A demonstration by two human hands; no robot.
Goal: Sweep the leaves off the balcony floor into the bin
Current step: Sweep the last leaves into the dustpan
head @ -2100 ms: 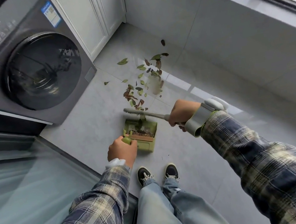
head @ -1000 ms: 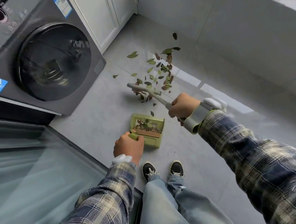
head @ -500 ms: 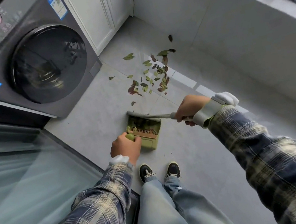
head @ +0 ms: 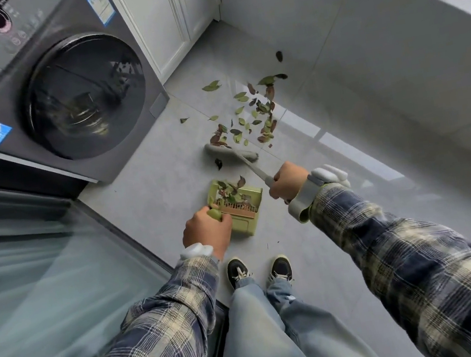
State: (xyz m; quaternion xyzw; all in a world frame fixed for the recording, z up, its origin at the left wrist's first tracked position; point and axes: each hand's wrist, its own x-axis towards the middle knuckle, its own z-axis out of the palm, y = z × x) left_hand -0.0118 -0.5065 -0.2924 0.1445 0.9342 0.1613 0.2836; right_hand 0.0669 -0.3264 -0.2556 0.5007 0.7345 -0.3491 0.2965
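Green and brown leaves (head: 252, 114) lie scattered on the grey tiled floor (head: 153, 187) ahead of me. My right hand (head: 286, 180) grips the handle of a grey broom (head: 231, 151), whose head rests on the floor at the near edge of the leaves. My left hand (head: 207, 231) grips the green handle of a green dustpan (head: 238, 205) that sits on the floor and holds several leaves. One dark leaf (head: 219, 163) lies between broom head and dustpan. No bin is visible.
A dark washing machine (head: 62, 91) stands at the left, a white cabinet (head: 170, 16) behind it. A glass sliding door (head: 43, 268) runs along my left. The tiled wall (head: 392, 48) under the window bounds the right. My shoes (head: 257, 270) stand just behind the dustpan.
The broom swept leaves to the dustpan mouth half a second ago; now its head is back out at the near edge of the leaf pile. The dustpan has stayed put.
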